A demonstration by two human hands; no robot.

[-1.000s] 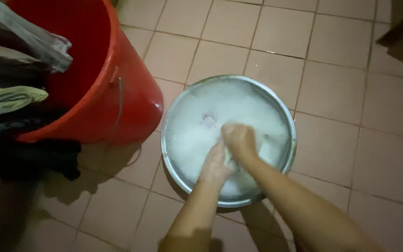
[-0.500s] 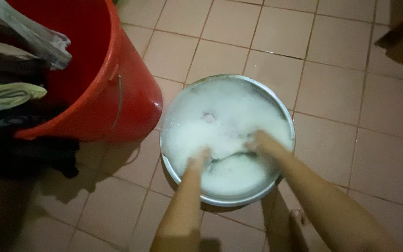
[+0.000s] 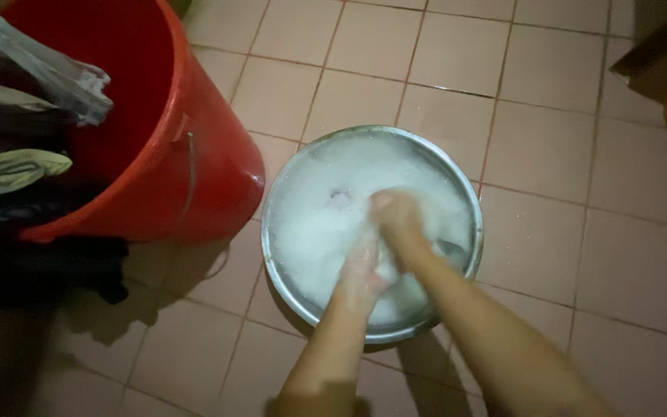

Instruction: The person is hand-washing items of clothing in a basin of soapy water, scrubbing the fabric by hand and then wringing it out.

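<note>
**Scrubbing in the suds, both hands together over the basin**

Looking down from the head camera, I see both of my hands meeting above the middle of the round metal basin (image 3: pixel 468 208), which sits on the tiled floor (image 3: pixel 565 154) just beside the red bucket (image 3: pixel 194 154); the basin is full of white foam (image 3: pixel 310 216), heaped almost to the rim. My right hand (image 3: pixel 395 212) is curled into a loose fist, knuckles up, and my left hand (image 3: pixel 363 266) presses in against it from below; a pale lump shows between them, most likely a piece of wet cloth (image 3: pixel 384 270), though blur and suds keep me from saying for certain; I judge that both hands are clenched on it, held close so that one can rub against the other. They sit low, half in the foam, probably so the thing keeps wet and soapy. A small pinkish patch (image 3: pixel 340 197) breaks the foam left of my right hand; what it is I cannot tell. The bucket's rim is draped with clothes (image 3: pixel 17 166), grey, pale green and dark, some hanging down its side towards the floor; they lie within easy reach of the basin.
</note>
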